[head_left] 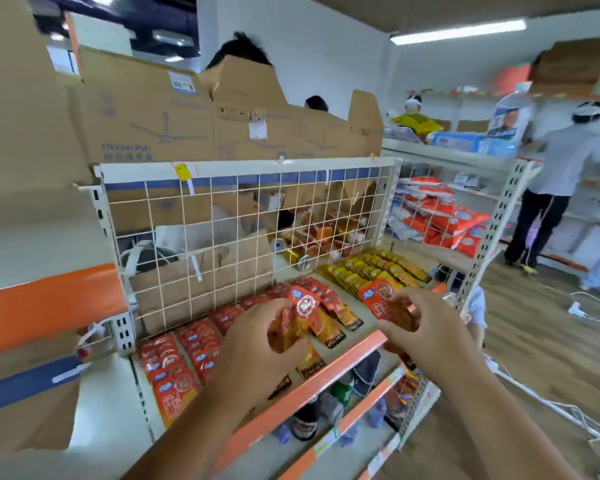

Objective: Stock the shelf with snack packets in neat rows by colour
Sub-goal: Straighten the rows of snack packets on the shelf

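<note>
Where the cardboard boxes (146, 116) rise behind and above the shelf (340, 368), they hide all but the dark hair of someone beyond them. The shelf slopes across the middle of the view, and two forearms cover part of its orange front edge. At the shelf's back stands a white wire grid (243, 209); torn card and a jumble of packets show through it, too blurred to sort. Off the shelf's right end a person in a pale top (565, 157) stands turned away, blurred. On the shelf, red packets (174, 375) lie in overlapping rows at the left and middle, and yellow packets (371, 268) fill the right end. Over the shelf's front, the left hand (253, 341) grips a bunch of red packets (302, 313) with its fingers curled round them; how many it holds cannot be told. The right hand (426, 327) pinches a single red packet (381, 296) near the yellow rows. Below the shelf a dark bottle (305, 420) shows dimly.
</note>
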Motion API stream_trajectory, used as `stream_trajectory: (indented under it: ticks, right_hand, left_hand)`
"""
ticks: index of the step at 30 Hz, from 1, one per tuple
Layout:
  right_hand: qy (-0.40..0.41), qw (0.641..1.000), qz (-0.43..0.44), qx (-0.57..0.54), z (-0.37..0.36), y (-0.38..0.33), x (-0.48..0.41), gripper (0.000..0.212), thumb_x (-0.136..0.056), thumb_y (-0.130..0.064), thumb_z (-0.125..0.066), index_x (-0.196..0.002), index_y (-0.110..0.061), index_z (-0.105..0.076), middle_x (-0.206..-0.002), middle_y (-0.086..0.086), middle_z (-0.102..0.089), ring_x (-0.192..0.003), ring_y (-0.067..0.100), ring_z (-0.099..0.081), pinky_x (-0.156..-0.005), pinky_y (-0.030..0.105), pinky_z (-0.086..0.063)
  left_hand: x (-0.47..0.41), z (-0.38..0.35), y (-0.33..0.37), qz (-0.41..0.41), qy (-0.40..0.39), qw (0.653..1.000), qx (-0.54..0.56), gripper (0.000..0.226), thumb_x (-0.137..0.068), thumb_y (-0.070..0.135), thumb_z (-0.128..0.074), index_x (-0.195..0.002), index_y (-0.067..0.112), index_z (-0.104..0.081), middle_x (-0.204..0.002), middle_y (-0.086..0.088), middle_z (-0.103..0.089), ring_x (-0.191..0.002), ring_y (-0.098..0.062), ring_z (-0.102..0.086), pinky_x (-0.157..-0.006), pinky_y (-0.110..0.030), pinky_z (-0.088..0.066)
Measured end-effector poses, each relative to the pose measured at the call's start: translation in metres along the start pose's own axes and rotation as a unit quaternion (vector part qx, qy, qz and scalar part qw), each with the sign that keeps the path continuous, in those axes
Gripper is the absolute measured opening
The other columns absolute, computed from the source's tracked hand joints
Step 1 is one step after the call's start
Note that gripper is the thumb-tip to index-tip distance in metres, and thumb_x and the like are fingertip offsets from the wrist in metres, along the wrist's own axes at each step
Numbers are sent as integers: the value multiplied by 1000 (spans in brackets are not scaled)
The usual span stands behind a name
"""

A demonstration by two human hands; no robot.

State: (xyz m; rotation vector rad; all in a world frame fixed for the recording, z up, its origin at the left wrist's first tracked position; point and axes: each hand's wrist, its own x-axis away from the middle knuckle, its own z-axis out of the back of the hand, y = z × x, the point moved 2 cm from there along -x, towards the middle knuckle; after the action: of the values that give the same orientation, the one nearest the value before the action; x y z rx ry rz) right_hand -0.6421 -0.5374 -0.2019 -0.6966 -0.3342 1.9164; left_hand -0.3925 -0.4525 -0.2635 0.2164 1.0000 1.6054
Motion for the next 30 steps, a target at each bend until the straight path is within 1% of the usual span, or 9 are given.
stream_trajectory:
  ticks: [2, 4, 6, 12, 16, 20, 24, 27, 30]
  right_hand:
    - [-14, 1000, -7, 3, -13, 9, -28, 31, -86, -43, -75, -111, -38, -56, -108, -20, -54, -99, 3, -53, -82, -6, -20]
    - [-24, 1000, -9, -13, -25, 19, -51, 37, -83, -43, -77, -114, -37, -58, -110, -19, -53, -105, 6, -54, -82, 9, -34]
    - [-28, 999, -18, -19, -35, 34, -72, 39, -82, -42, -78, -115, -35, -60, -108, -19, -53, -105, 8, -54, -83, 22, -40]
    - [-41, 999, -28, -19, -58, 76, -117, 41, -82, -42, -78, -117, -32, -59, -110, -13, -54, -104, 10, -54, -88, 29, -45]
    - [-64, 998, -12, -20, -86, 112, -152, 45, -81, -45, -77, -119, -31, -56, -111, -12, -51, -103, 11, -52, -88, 32, -47]
    - [-108, 994, 20, -24, -117, 146, -192, 50, -80, -50, -75, -120, -27, -55, -109, -10, -50, -101, 13, -52, -89, 37, -49]
    - [-156, 984, 72, -43, -150, 174, -231, 63, -69, -72, -60, -116, -29, -55, -106, -7, -51, -96, 19, -54, -81, 39, -49]
    - [-215, 971, 95, -52, -171, 189, -248, 55, -73, -62, -71, -114, -29, -54, -106, -9, -49, -97, 17, -53, -79, 32, -43]
    - [-244, 960, 124, -59, -187, 198, -258, 58, -72, -63, -70, -117, -29, -55, -108, -7, -53, -99, 20, -57, -84, 40, -50]
  left_hand:
    - [-22, -14, -16, 13, -1, 1000, 6, 67, -82, 54, -75, -143, 44, -48, -130, 23, -55, -119, -3, -55, -97, -28, -53]
    - [-42, -25, -28, 24, -5, 1000, 13, 65, -82, 56, -73, -141, 47, -48, -128, 23, -57, -115, -1, -57, -88, -16, -52]
    - [-63, -36, -35, 27, -3, 1000, 8, 65, -81, 58, -72, -141, 45, -49, -128, 22, -59, -114, 1, -57, -93, -22, -52]
    - [-105, -72, -36, 38, 15, 999, -17, 66, -82, 52, -74, -142, 44, -49, -129, 19, -53, -112, -1, -53, -89, -15, -41]
    - [-121, -110, -40, 57, 28, 996, -66, 69, -77, 65, -61, -142, 48, -44, -132, 17, -50, -111, -8, -55, -95, -30, -53]
    - [-124, -157, -45, 100, 60, 988, -99, 65, -79, 64, -60, -140, 46, -47, -128, 16, -52, -111, -11, -56, -94, -33, -52]
    - [-122, -210, -42, 159, 113, 966, -171, 59, -78, 64, -64, -132, 42, -52, -125, 18, -52, -105, -8, -53, -92, -36, -51]
    - [-118, -241, -37, 216, 152, 937, -227, 60, -73, 66, -63, -127, 42, -53, -121, 17, -50, -96, -5, -43, -83, -31, -47]
    - [-119, -266, -38, 249, 171, 916, -264, 58, -72, 61, -63, -124, 37, -55, -119, 11, -53, -99, -10, -50, -84, -40, -51]
